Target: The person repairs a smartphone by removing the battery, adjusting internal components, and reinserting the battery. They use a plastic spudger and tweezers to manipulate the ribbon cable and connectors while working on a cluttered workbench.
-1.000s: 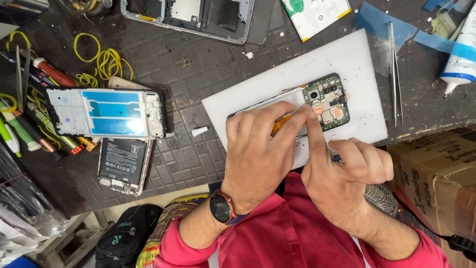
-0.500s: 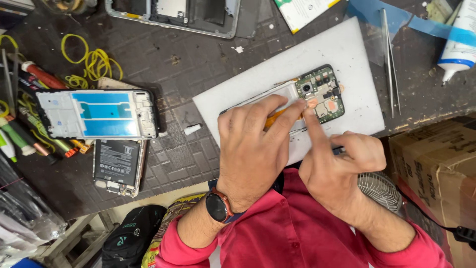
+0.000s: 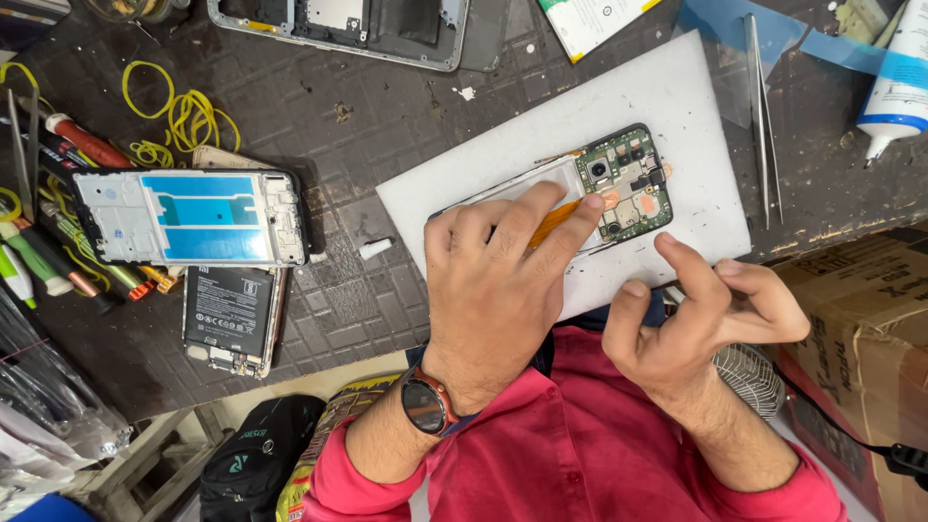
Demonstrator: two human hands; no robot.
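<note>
An opened phone (image 3: 580, 198) lies on a white mat (image 3: 696, 116) at the centre of the frame, its green circuit board (image 3: 630, 184) bared at the right end. The left hand (image 3: 498, 290) lies flat over the phone's lower half, fingers spread and pressing down, with an orange flex strip (image 3: 553, 224) showing between two fingers. The right hand (image 3: 691, 319) is off the phone, just below the mat's lower edge, fingers loosely curled and apart, holding nothing that can be seen. The two hands are near each other but not touching.

The mat sits askew on a dark gridded bench (image 3: 387, 126), its lower right corner close to the bench edge; beyond that edge a cardboard box (image 3: 860, 329) stands at the lower right. The mat's upper right part is bare, and steel tweezers (image 3: 762, 116) lie just past its right edge. A white glue tube (image 3: 899, 77) is in the upper right corner.

Left of the mat, across a stretch of bare bench bearing only a small white scrap (image 3: 375, 248), a phone frame with blue film (image 3: 193, 217) rests over a second phone's back with a black battery (image 3: 230, 314). Yellow rubber bands (image 3: 184, 111) and screwdrivers (image 3: 58, 242) crowd the left edge. Another phone housing (image 3: 338, 24) lies along the top edge.
</note>
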